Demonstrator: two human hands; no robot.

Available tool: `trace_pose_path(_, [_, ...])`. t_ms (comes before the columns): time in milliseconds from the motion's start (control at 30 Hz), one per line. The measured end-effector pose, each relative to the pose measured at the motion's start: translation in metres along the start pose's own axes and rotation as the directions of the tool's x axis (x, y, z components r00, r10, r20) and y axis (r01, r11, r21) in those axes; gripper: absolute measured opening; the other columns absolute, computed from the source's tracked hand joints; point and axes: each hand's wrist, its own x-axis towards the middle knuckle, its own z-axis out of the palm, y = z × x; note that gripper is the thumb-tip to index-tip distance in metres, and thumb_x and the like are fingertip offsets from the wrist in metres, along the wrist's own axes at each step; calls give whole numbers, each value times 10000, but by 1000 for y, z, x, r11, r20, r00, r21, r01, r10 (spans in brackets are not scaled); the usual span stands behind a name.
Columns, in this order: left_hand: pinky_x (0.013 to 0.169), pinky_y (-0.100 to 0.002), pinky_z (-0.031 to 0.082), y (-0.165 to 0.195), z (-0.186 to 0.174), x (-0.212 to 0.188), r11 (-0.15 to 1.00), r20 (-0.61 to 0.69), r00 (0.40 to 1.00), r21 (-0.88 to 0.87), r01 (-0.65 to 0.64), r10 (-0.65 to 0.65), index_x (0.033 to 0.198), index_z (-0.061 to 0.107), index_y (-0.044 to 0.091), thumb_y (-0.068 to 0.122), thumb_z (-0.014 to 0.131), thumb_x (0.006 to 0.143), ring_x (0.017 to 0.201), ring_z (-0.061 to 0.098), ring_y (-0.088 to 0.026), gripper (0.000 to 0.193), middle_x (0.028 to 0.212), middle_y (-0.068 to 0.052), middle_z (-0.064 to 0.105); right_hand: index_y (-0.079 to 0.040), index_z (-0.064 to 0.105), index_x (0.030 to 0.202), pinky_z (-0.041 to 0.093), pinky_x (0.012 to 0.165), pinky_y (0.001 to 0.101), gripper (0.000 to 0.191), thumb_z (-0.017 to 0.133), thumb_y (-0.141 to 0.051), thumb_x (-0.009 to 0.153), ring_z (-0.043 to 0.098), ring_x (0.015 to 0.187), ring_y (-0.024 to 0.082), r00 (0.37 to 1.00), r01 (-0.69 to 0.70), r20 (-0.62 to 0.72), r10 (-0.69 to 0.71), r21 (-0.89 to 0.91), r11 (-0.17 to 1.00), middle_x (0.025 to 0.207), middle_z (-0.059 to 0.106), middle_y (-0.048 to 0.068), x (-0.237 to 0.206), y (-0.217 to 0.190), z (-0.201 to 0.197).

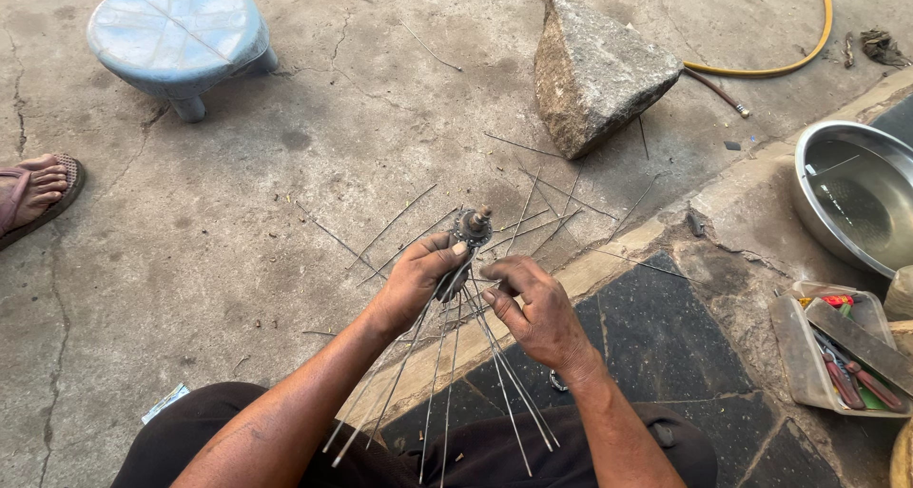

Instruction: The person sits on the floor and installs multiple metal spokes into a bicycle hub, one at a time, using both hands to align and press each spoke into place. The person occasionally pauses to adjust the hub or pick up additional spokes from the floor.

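My left hand (416,281) grips a small metal wheel hub (470,227) from the left, thumb up near its flange. Several thin metal spokes (445,374) hang from the hub and fan down over my lap. My right hand (535,307) pinches the spokes just below the hub. More loose spokes (547,210) lie scattered on the concrete floor beyond the hub.
A big rock (594,69) sits ahead, a yellow hose (804,50) behind it. A blue plastic stool (179,33) stands at the far left. Another person's sandalled foot (33,193) is at the left edge. A steel bowl (856,193) and a tool tray (837,350) lie to the right.
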Motion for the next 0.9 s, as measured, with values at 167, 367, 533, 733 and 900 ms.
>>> trace_pose_path(167, [584, -271, 447, -1, 4, -5, 979, 21, 1000, 202, -15, 11, 958, 676, 54, 364, 516, 1053, 643, 525, -90, 362, 719, -6, 589, -85, 666, 1231, 621, 705, 315, 331, 715, -209, 928, 735, 846, 159, 988, 132, -83, -132, -2, 991, 1065, 687, 61, -3, -5, 5])
trace_pose_path(367, [596, -265, 442, -8, 1, -3, 993, 78, 996, 104, -56, 48, 943, 691, 19, 320, 576, 1025, 662, 514, -79, 332, 737, 0, 584, -101, 697, 1149, 611, 805, 375, 309, 717, -55, 844, 715, 934, 261, 930, 362, 72, -360, -344, 866, 1092, 680, 92, -3, -8, 7])
trace_pose_path(533, [599, -259, 447, -15, -4, 3, 999, -3, 1000, -44, 21, -21, 982, 677, 16, 235, 628, 965, 652, 552, -87, 225, 763, -18, 649, -81, 672, 1156, 597, 850, 408, 332, 699, -9, 832, 704, 1035, 310, 941, 319, -7, -337, -307, 897, 1145, 680, 118, -1, -11, 3])
trace_pose_path(733, [594, -257, 442, -15, -7, 4, 994, 21, 1000, -107, 20, -17, 982, 673, 14, 203, 644, 934, 639, 533, -85, 197, 770, -22, 648, -81, 619, 1176, 592, 806, 432, 349, 764, -133, 863, 712, 995, 321, 973, 227, 11, -232, -262, 938, 1142, 685, 124, 1, -9, 4])
trace_pose_path(900, [594, -265, 453, -11, -5, 2, 996, 3, 998, -72, 58, -58, 966, 665, 26, 230, 668, 919, 637, 542, -93, 209, 761, -24, 636, -83, 605, 1190, 598, 808, 427, 382, 765, -179, 857, 716, 983, 317, 949, 305, 15, -316, -304, 903, 1118, 691, 127, 2, -1, 9])
